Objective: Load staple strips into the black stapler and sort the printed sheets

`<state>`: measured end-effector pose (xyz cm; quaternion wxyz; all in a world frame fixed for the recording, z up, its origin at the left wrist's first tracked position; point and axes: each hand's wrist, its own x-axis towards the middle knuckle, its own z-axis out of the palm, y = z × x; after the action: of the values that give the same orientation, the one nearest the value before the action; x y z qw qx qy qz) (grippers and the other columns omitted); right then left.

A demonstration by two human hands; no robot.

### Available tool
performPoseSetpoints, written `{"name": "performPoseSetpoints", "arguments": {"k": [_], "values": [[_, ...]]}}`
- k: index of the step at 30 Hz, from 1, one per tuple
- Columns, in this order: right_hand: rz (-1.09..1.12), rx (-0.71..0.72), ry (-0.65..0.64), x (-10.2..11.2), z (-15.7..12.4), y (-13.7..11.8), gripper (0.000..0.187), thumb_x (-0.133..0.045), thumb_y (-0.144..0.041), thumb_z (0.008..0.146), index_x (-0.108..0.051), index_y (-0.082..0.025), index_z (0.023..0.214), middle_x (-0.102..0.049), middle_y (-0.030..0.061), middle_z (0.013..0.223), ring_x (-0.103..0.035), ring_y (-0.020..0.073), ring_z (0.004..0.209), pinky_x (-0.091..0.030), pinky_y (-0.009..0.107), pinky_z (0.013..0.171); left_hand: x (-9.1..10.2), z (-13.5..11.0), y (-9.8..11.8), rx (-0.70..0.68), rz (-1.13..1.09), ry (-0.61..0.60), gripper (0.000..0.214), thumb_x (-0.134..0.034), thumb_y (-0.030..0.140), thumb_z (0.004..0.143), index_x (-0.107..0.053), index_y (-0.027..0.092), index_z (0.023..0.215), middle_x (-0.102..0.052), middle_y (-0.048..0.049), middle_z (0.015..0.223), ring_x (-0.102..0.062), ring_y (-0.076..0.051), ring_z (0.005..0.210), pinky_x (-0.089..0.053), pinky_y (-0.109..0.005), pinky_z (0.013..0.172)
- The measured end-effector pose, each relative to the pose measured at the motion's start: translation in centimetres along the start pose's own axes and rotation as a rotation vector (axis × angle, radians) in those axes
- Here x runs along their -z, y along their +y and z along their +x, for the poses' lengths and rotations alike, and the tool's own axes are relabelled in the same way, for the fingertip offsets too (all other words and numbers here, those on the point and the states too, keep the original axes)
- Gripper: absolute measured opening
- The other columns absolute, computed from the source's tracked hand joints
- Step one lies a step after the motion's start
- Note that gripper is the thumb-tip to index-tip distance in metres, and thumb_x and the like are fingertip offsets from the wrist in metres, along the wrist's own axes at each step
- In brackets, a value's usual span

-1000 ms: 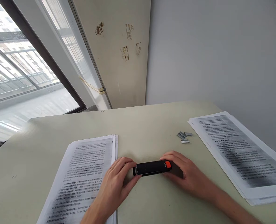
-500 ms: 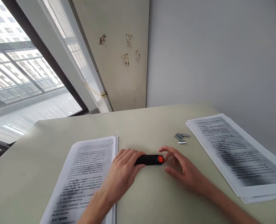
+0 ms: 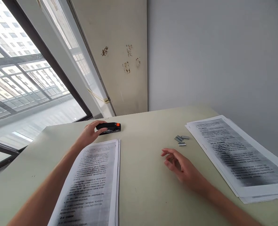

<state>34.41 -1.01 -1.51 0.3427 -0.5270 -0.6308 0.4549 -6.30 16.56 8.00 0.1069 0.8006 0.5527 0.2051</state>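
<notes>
A black stapler (image 3: 110,127) with an orange end sits near the far edge of the table, just beyond the left stack of printed paper (image 3: 92,175). My left hand (image 3: 92,131) is closed around its rear end, thumb on the near side and fingers over the top. My right hand (image 3: 180,164) hovers over the middle of the table, its fingers loosely curled and apart, holding nothing. Several strips of staples (image 3: 180,138) lie a little beyond it, to its right.
On the right lies another stack of printed sheets (image 3: 237,150), set at an angle. The pale green table (image 3: 141,188) meets a grey wall (image 3: 211,56) and a stained cream panel (image 3: 120,84). A window (image 3: 30,78) is at the left.
My left hand has carried the stapler from the middle of the table to the far left. My right hand, formerly at the stapler's orange end, stays in nearly the same place.
</notes>
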Motion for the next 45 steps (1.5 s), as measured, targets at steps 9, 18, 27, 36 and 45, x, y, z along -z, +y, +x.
{"name": "performPoseSetpoints", "arguments": {"k": [9, 18, 27, 36, 45], "values": [[-0.019, 0.012, 0.001, 0.0, 0.1, -0.1, 0.045, -0.05, -0.057, 0.106, -0.059, -0.026, 0.138, -0.067, 0.0099, 0.129, -0.062, 0.0196, 0.091, -0.057, 0.034, 0.078, -0.7, -1.7, -2.2, 0.054, -0.053, -0.079, 0.055, -0.058, 0.069, 0.092, -0.069, 0.025, 0.123, -0.076, -0.0094, 0.125, -0.069, -0.028, 0.1, -0.053, -0.037, 0.081], [-0.055, 0.016, -0.002, 0.0, 0.1, -0.2, 0.042, -0.049, -0.055, 0.107, -0.061, -0.026, 0.136, -0.069, 0.0084, 0.125, -0.063, 0.0198, 0.091, -0.056, 0.033, 0.079, -1.8, -3.2, 0.1, 0.118, -0.03, 0.138, 0.053, -0.059, 0.066, 0.092, -0.065, 0.025, 0.126, -0.07, -0.0111, 0.133, -0.057, -0.034, 0.129, -0.045, -0.051, 0.108], [-0.121, 0.116, -0.059, 0.0, 0.1, -0.9, 0.025, -0.046, -0.04, 0.11, -0.066, -0.025, 0.11, -0.069, 0.0062, 0.109, -0.06, 0.019, 0.085, -0.052, 0.031, 0.071, -7.8, -12.4, 9.8, 0.23, 0.134, 0.051, 0.03, -0.054, 0.054, 0.099, -0.046, 0.027, 0.09, -0.057, 0.0055, 0.069, -0.052, -0.016, 0.05, -0.039, -0.029, 0.053], [-0.103, 0.076, -0.074, 0.0, 0.3, -1.2, 0.02, -0.047, -0.036, 0.11, -0.065, -0.028, 0.108, -0.067, 0.0027, 0.107, -0.06, 0.0178, 0.087, -0.051, 0.029, 0.076, -9.8, -13.5, 9.6, 0.087, 0.137, 0.1, 0.028, -0.049, 0.042, 0.103, -0.054, 0.025, 0.082, -0.059, 0.0047, 0.073, -0.054, -0.012, 0.052, -0.04, -0.024, 0.054], [-0.101, 0.075, -0.083, -0.3, 0.4, -0.3, 0.021, -0.047, -0.037, 0.111, -0.066, -0.028, 0.11, -0.067, 0.0042, 0.111, -0.063, 0.0187, 0.093, -0.052, 0.029, 0.079, -9.5, -13.3, 9.6, 0.065, 0.123, 0.106, 0.028, -0.049, 0.04, 0.103, -0.055, 0.025, 0.08, -0.059, 0.0051, 0.072, -0.055, -0.012, 0.053, -0.042, -0.024, 0.055]]}}
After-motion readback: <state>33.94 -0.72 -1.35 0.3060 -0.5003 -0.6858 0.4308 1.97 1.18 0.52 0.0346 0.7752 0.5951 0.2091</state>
